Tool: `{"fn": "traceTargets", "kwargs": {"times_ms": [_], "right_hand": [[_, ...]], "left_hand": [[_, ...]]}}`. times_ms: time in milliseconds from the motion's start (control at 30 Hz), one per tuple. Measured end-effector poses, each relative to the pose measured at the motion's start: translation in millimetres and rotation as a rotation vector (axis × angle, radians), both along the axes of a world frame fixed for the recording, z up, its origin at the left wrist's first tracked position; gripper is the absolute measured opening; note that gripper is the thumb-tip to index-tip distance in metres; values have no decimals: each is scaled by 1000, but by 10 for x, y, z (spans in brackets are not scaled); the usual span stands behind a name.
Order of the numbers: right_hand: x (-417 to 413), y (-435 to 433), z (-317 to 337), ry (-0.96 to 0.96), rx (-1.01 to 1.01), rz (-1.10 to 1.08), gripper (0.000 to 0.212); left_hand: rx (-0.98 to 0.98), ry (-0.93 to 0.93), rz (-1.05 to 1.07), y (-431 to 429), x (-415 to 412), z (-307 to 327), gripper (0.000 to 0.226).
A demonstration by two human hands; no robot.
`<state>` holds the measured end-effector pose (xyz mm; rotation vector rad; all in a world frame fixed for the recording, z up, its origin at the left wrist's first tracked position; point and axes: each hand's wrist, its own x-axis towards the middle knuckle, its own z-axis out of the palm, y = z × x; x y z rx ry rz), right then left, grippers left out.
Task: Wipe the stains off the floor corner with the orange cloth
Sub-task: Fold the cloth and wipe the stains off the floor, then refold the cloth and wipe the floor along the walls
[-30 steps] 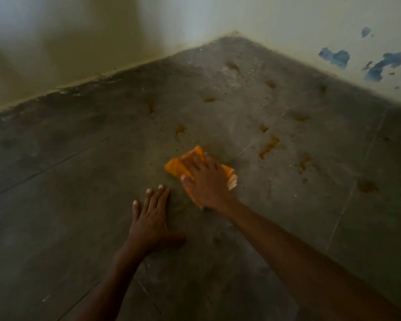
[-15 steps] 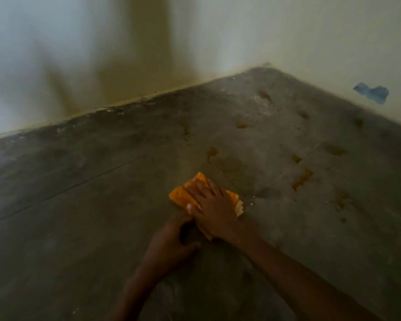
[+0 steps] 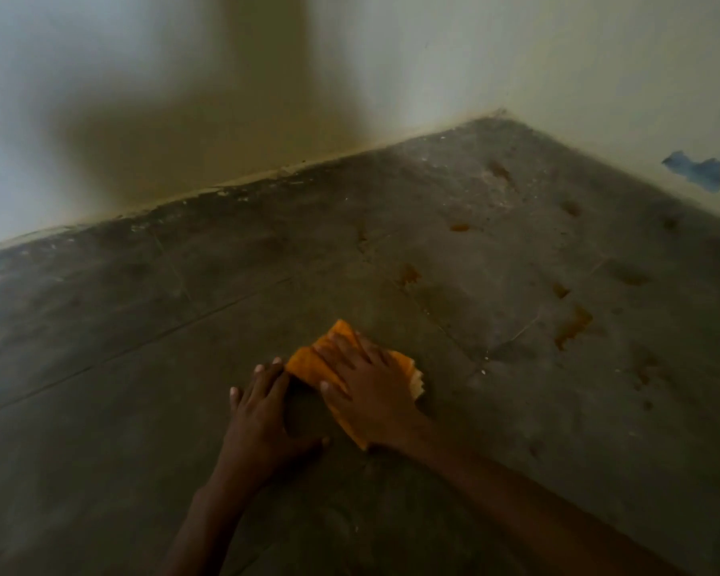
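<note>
Pressing the orange cloth (image 3: pixel 308 361) onto the floor (image 3: pixel 142 388), the flat right grip (image 3: pixel 371 392) sits beside the flat, empty left grip (image 3: pixel 262 421).

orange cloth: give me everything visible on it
The orange cloth looks like soft fabric, folded or bunched into a thick pad, with a paler ragged edge on its right side. It lies flat on the grey floor, short of the brown stains nearer the corner. The right hand presses on it with fingers spread and covers its middle. The left hand lies flat beside its left edge; contact cannot be told.
</note>
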<state>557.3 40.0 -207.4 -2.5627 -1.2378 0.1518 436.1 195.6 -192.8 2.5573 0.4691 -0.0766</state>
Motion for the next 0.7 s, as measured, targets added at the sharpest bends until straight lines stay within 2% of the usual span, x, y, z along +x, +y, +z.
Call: {"fn": "traceTargets", "kwargs": {"times_ms": [67, 100, 200, 267, 333, 433, 500, 567, 600, 667, 700], "right_hand": [[267, -280, -13, -35, -17, -81, 59], [506, -305, -8, -44, -30, -190, 58], [1192, 23, 146, 16, -58, -435, 57], [1248, 338, 175, 14, -69, -404, 56], [913, 449, 144, 16, -83, -261, 57], [251, 126, 105, 3, -67, -71, 59], [58, -220, 124, -36, -55, -91, 61], [10, -451, 140, -39, -53, -251, 67], [0, -504, 159, 10, -30, -392, 77], [-48, -535, 212, 202, 79, -686, 105], [-57, -500, 273, 291, 93, -753, 116]], "left_hand": [[-30, -8, 10, -14, -5, 21, 132], [-38, 0, 9, -20, -8, 36, 131], [-31, -19, 17, -40, -11, 28, 120], [-42, -22, 21, -31, -7, 22, 119], [-53, -1, 16, -23, 5, 19, 124], [-33, 28, 7, -31, 16, 33, 136], [-47, 20, 9, -31, 12, 14, 137], [-61, 34, 11, -4, 6, -1, 136], [-66, 45, 17, 2, 9, -9, 132], [-61, 44, 51, -37, 34, 1, 126], [-48, 46, 78, -67, 67, 25, 125]]}}
